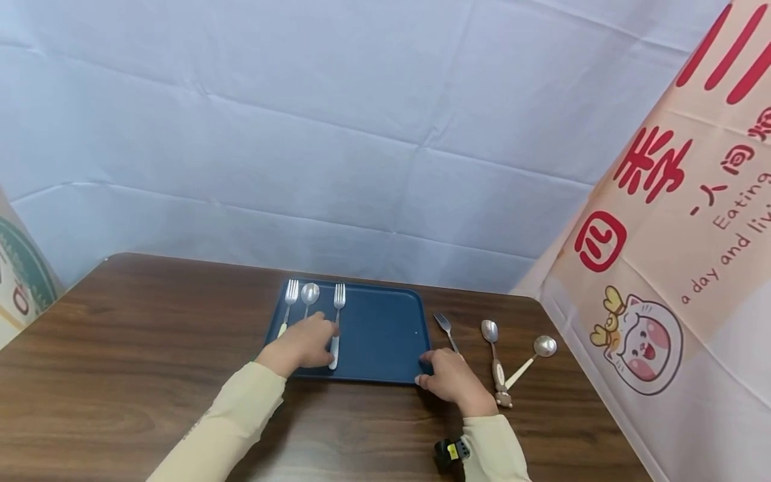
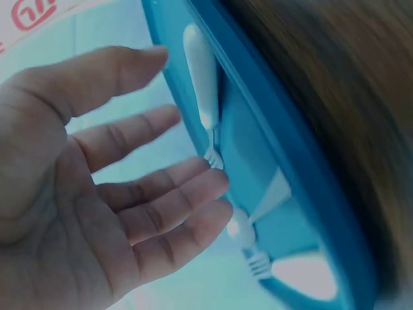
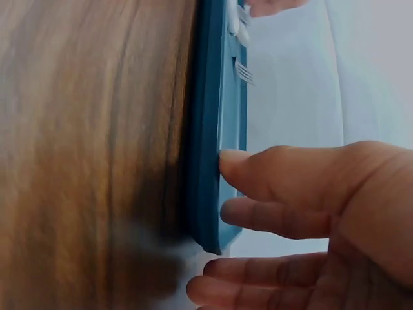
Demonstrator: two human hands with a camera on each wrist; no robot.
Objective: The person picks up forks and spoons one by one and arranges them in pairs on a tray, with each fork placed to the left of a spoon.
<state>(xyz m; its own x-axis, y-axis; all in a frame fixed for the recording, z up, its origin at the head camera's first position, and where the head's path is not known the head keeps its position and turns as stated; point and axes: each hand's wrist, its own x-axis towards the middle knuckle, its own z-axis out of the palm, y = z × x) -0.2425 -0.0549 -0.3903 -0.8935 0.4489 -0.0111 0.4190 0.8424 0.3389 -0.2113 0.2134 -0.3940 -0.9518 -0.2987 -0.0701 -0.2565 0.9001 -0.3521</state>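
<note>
A blue tray (image 1: 385, 335) lies on the table with two forks and a spoon on its left part. My left hand (image 1: 304, 343) is over these, fingers loosely spread and holding nothing. Beside its fingertips lies the white-handled fork (image 1: 340, 296); in the left wrist view its handle (image 2: 203, 77) lies apart from the thumb. The spoon (image 1: 310, 293) and the pale-handled fork (image 1: 292, 293) are farther left, handles partly hidden by this hand. At the tray's near right corner my right hand (image 1: 452, 375) grips the rim, thumb (image 3: 235, 169) on the near edge and fingers round the corner.
Right of the tray, on the brown wooden table (image 1: 150, 348), lie another fork (image 1: 444, 323), a brown-handled spoon (image 1: 496, 368) with an animal-shaped end and a round spoon (image 1: 545, 346) with a pale handle. A white cloth (image 1: 301, 134) hangs behind; a printed banner (image 1: 662, 268) hangs at right.
</note>
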